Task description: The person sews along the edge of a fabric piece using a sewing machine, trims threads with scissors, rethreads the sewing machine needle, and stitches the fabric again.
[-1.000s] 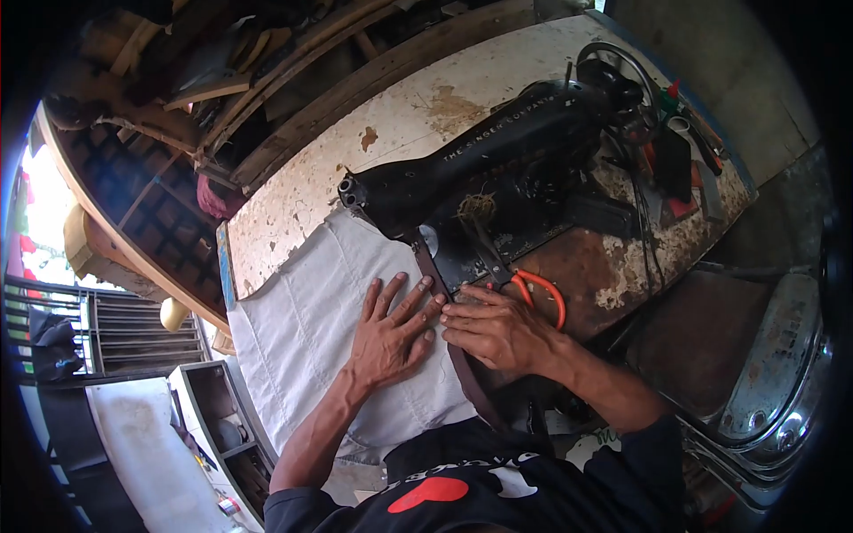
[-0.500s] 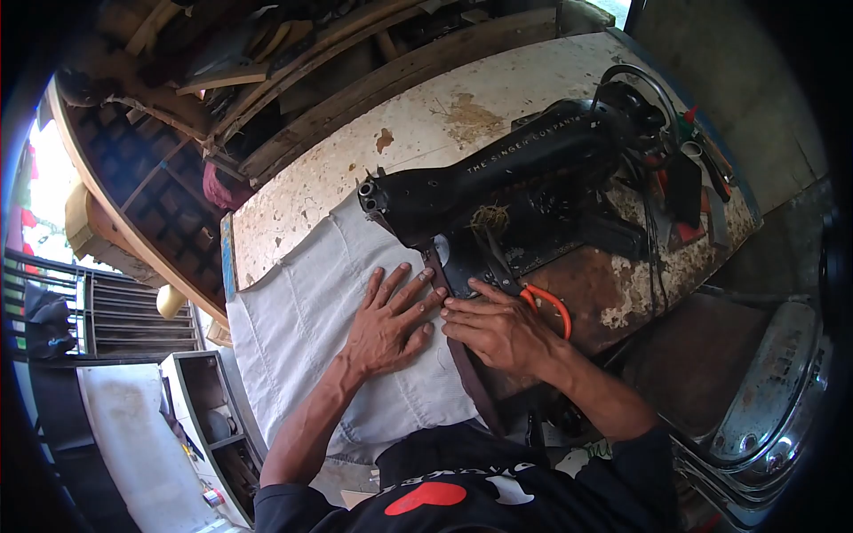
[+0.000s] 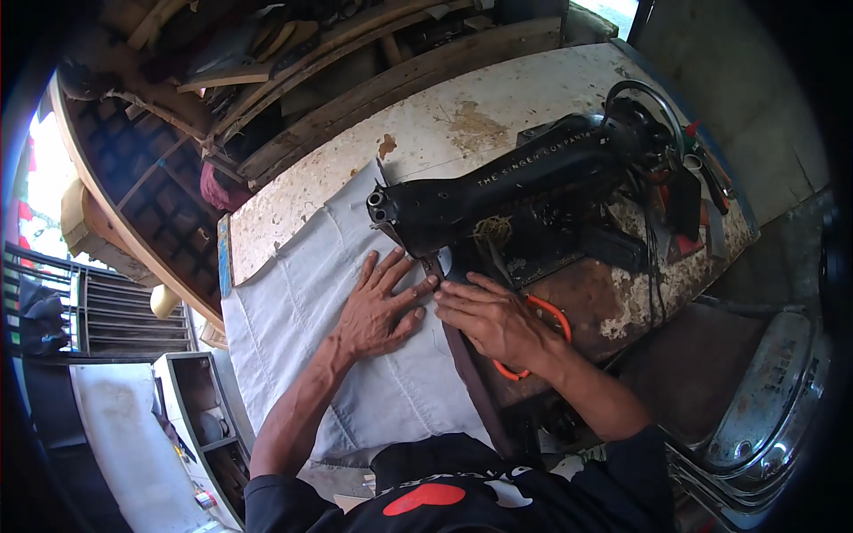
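A light grey fabric [image 3: 306, 311] lies across the left of the worktable, a dark brown strip [image 3: 468, 377] along its right edge. My left hand [image 3: 380, 306] rests flat on the fabric with fingers spread, just in front of the black sewing machine [image 3: 498, 191]. Beside it, my right hand [image 3: 493, 318] lies over the strip near the needle area, fingers extended and its fingertips close to my left index finger. The strip runs up under the machine's head. Orange-handled scissors [image 3: 551, 311] are on the machine bed, partly hidden by my right hand.
Behind the table stands a wooden shelf [image 3: 400, 98] with scraps. Tools, including a dark flat piece [image 3: 682, 209], lie at the table's right end. A metal-framed chair [image 3: 764, 382] is at the lower right. An open white cabinet [image 3: 182, 400] stands at the lower left.
Both hands have moved up toward the machine's head with the fabric and strip. The fabric's far corner now extends past the machine's head. More of the scissors' lower handle shows.
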The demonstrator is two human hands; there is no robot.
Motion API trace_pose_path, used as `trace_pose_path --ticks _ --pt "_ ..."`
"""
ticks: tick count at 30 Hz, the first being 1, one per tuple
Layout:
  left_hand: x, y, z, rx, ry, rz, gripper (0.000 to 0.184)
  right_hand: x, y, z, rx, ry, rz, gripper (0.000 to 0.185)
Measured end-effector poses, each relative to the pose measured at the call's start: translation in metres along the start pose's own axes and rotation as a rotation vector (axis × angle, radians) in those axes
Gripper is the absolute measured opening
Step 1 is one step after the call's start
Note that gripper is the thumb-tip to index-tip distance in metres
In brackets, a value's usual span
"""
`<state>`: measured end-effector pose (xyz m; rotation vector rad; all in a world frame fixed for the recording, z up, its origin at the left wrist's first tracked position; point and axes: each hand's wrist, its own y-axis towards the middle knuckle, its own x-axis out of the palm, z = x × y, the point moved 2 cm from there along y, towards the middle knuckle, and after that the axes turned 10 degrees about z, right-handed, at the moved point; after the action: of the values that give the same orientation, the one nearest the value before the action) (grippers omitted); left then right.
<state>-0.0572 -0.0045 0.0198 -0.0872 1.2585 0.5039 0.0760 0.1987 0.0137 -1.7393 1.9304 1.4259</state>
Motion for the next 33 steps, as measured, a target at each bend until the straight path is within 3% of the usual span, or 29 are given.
trace_pose_path --ticks 14,21,33 --pt "-0.003 0.009 -0.017 0.123 0.023 0.103 0.048 -0.001 0.000 -0.022 -0.034 -0.098 0.001 0.033" --pt "0.004 -0.024 0.046 0.037 -0.047 0.081 0.063 -0.010 -0.048 -0.065 -0.042 -0.029 -0.060 0.030" --pt "0.002 -0.028 0.064 0.034 0.030 -0.012 0.077 -0.026 -0.072 -0.086 -0.052 -0.028 -0.015 0.032"
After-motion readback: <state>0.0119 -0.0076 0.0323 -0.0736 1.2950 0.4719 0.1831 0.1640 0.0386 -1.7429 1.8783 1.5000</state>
